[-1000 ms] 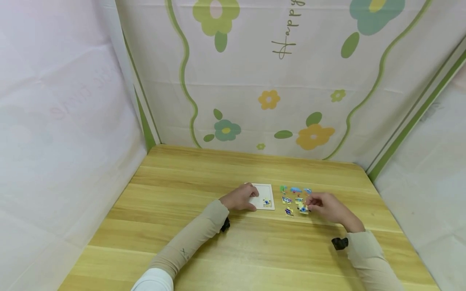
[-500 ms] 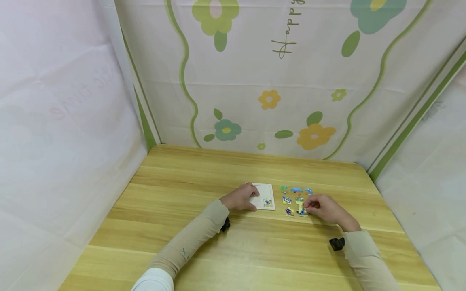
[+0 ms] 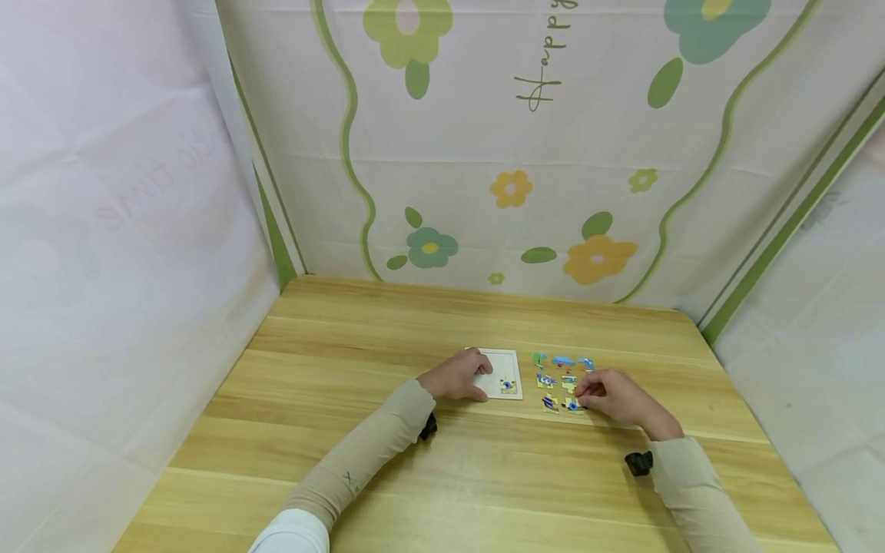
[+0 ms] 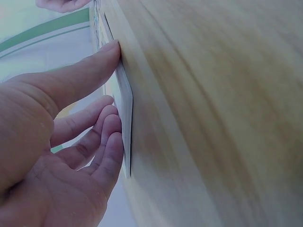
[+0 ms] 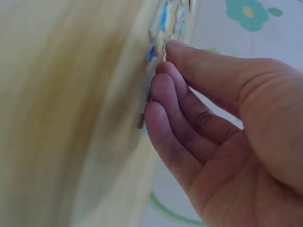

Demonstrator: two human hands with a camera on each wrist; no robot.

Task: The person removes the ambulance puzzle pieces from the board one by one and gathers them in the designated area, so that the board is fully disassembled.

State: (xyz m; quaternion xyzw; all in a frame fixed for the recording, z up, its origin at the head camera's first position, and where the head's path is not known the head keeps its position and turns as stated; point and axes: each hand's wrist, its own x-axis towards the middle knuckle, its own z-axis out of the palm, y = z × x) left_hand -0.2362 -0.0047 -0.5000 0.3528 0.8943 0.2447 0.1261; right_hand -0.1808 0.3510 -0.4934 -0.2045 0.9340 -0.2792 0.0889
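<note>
In the head view, a white puzzle tray (image 3: 494,361) lies on the table with one printed puzzle piece (image 3: 508,385) in its lower right corner. My left hand (image 3: 452,375) rests on the left side of the tray. The left wrist view has its thumb (image 4: 102,59) at the tray's edge and the loosely bent fingers against the tray. To the right, several colourful puzzle pieces (image 3: 545,381) lie in rows. My right hand (image 3: 618,395) pinches at a yellow-and-blue puzzle piece (image 3: 571,404) in the bottom row, thumb and index tips together. The fingers hide part of that piece.
The wooden table (image 3: 470,484) spreads out around the tray and pieces. White fabric walls with printed flowers (image 3: 600,259) stand behind it and at both sides. A small black camera (image 3: 639,463) sits at the right wrist.
My right hand has shifted slightly left and down, and the yellow-and-blue piece by its fingertips now sits lower, in the bottom row. The left hand and tray have stayed still.
</note>
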